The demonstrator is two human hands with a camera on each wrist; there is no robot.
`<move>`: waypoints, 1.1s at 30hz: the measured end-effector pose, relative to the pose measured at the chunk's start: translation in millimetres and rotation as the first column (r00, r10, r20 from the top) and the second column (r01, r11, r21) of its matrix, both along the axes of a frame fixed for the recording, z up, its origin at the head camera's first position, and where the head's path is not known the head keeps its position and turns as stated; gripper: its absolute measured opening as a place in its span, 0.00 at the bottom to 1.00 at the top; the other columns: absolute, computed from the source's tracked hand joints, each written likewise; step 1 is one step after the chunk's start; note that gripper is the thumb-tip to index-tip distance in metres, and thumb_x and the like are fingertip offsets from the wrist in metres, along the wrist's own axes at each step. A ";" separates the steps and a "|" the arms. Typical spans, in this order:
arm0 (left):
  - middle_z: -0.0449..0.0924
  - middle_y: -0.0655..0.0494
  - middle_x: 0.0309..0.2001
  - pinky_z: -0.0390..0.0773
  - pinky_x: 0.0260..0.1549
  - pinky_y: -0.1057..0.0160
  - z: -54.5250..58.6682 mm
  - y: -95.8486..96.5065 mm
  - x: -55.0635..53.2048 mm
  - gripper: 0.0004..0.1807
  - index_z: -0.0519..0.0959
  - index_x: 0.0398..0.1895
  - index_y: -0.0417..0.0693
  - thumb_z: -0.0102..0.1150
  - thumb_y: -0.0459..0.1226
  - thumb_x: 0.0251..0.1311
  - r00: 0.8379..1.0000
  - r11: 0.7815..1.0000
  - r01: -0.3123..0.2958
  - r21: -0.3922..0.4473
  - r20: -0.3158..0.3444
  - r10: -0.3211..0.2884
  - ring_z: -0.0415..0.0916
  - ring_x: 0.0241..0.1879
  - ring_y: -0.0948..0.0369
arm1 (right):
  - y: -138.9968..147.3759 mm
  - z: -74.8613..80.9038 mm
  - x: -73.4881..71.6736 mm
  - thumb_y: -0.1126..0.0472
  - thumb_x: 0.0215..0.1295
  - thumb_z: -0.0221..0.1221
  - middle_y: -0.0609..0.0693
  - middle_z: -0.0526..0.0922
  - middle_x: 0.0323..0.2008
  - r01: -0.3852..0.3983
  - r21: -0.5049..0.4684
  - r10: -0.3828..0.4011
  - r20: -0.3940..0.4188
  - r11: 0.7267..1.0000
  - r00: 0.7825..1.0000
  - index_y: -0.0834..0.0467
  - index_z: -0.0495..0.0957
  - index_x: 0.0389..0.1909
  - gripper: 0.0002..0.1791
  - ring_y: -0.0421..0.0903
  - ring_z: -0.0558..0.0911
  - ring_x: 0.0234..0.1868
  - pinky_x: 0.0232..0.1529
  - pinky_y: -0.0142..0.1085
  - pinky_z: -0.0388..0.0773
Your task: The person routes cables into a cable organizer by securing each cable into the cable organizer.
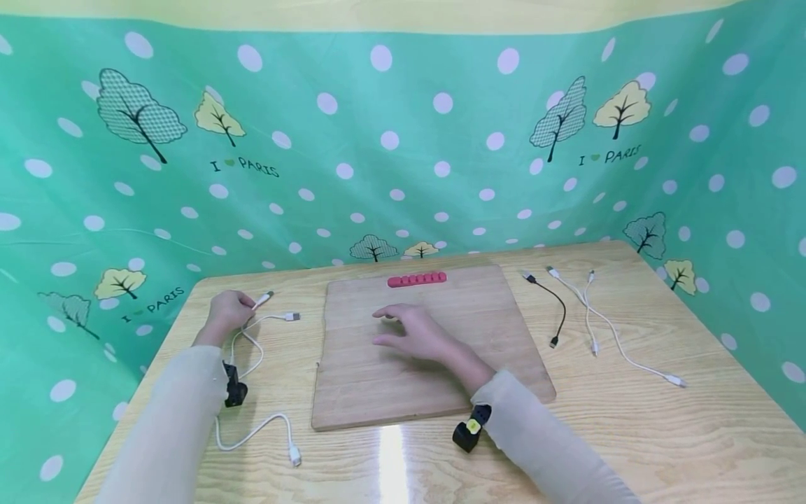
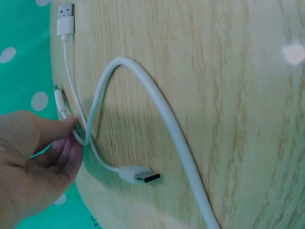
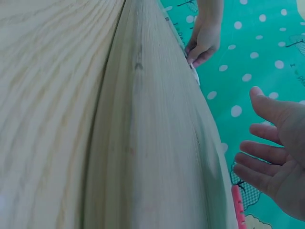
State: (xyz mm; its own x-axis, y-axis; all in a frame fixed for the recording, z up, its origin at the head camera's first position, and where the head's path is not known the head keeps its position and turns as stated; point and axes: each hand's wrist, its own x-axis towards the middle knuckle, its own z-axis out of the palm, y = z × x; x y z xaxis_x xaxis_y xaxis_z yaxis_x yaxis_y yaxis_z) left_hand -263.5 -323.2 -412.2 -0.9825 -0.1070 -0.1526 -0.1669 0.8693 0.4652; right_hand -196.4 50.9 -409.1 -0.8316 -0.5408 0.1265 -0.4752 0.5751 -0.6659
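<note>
At the back left of the table, my left hand [image 1: 228, 312] pinches a white USB cable [image 2: 78, 137] between thumb and fingers, just behind one plug [image 1: 263, 299]. A second, thinner white cable [image 2: 71, 86] passes close by those fingers, with its USB-A plug [image 2: 66, 24] and its USB-C plug [image 2: 138, 174] lying on the wood. Above the wooden board [image 1: 359, 392], my right hand [image 1: 418, 332] hovers with fingers spread and nothing in them. A red cable holder [image 1: 417, 280] with several slots rests along the board's far edge, beyond the right hand.
Right of the board lie a short black cable [image 1: 560, 304] and two white cables [image 1: 613, 329], crossing each other. Near the left forearm, a white cable end [image 1: 294, 453] curls on the table [image 1: 630, 434]. A green dotted curtain [image 1: 403, 175] hangs behind the table and along its sides.
</note>
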 end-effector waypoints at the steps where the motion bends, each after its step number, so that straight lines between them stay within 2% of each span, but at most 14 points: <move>1: 0.80 0.37 0.34 0.75 0.28 0.67 0.4 0.5 0.5 0.12 0.78 0.43 0.27 0.55 0.27 0.57 1.000 1.000 0.002 0.001 0.002 -0.002 0.76 0.34 0.51 | -1.2 0.3 0.2 0.51 0.62 0.63 0.54 0.80 0.59 0.000 -0.001 0.000 0.003 1.000 1.000 0.57 0.74 0.59 0.27 0.52 0.77 0.61 0.66 0.42 0.74; 7: 0.81 0.35 0.36 0.78 0.30 0.64 7.6 3.5 3.1 0.13 0.78 0.44 0.26 0.56 0.27 0.57 1.000 1.000 0.029 0.007 0.012 -0.029 0.77 0.35 0.50 | -8.4 2.0 0.6 0.50 0.63 0.62 0.53 0.80 0.59 0.000 -0.004 0.000 0.028 1.000 1.000 0.56 0.74 0.60 0.26 0.50 0.78 0.61 0.66 0.42 0.74; 15: 0.81 0.33 0.38 0.79 0.35 0.57 22.9 2.5 7.7 0.13 0.79 0.43 0.26 0.56 0.29 0.57 0.996 0.995 0.088 -0.037 -0.004 -0.088 0.77 0.38 0.45 | -19.3 4.8 -0.8 0.50 0.63 0.63 0.52 0.79 0.59 -0.007 -0.022 0.008 0.051 1.000 0.999 0.56 0.73 0.60 0.27 0.50 0.77 0.61 0.66 0.41 0.74; 20: 0.82 0.35 0.38 0.78 0.32 0.63 31.7 3.8 9.2 0.14 0.79 0.44 0.28 0.58 0.31 0.59 0.995 0.995 0.095 -0.029 -0.005 -0.095 0.78 0.36 0.50 | -26.3 4.0 -1.8 0.51 0.63 0.63 0.52 0.79 0.59 -0.013 -0.040 0.016 0.069 0.999 0.998 0.57 0.74 0.60 0.27 0.49 0.77 0.61 0.67 0.40 0.73; 22: 0.83 0.36 0.38 0.78 0.30 0.67 34.7 6.6 9.8 0.14 0.78 0.45 0.28 0.58 0.31 0.60 0.995 0.995 0.100 0.001 -0.006 -0.100 0.79 0.35 0.50 | -28.6 3.5 -1.2 0.51 0.62 0.63 0.52 0.79 0.59 -0.010 -0.049 0.014 0.084 0.999 0.996 0.56 0.74 0.60 0.27 0.49 0.77 0.62 0.67 0.40 0.73; 28: 0.84 0.35 0.38 0.77 0.28 0.72 43.0 21.2 11.0 0.13 0.78 0.45 0.27 0.56 0.30 0.62 0.986 0.985 0.157 0.072 -0.069 -0.152 0.82 0.41 0.42 | -36.0 3.5 1.6 0.49 0.62 0.62 0.51 0.79 0.60 -0.009 -0.077 0.018 0.123 0.997 0.992 0.55 0.73 0.60 0.28 0.49 0.77 0.62 0.66 0.40 0.74; 33: 0.85 0.36 0.39 0.75 0.29 0.71 53.9 34.8 10.9 0.13 0.79 0.45 0.30 0.57 0.31 0.62 0.974 0.979 0.197 0.057 -0.129 -0.189 0.82 0.40 0.45 | -44.5 3.6 1.8 0.48 0.63 0.62 0.51 0.78 0.60 -0.032 -0.084 0.042 0.115 0.996 0.992 0.55 0.72 0.61 0.28 0.48 0.77 0.61 0.66 0.39 0.74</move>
State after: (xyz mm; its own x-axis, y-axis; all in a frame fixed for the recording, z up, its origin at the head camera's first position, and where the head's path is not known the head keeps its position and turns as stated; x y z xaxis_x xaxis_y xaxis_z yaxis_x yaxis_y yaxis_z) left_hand -252.6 -288.4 -358.3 -0.9952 0.0929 -0.0308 0.0624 0.8449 0.5313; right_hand -194.6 6.4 -405.5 -0.8227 -0.5635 0.0748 -0.4116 0.4999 -0.7620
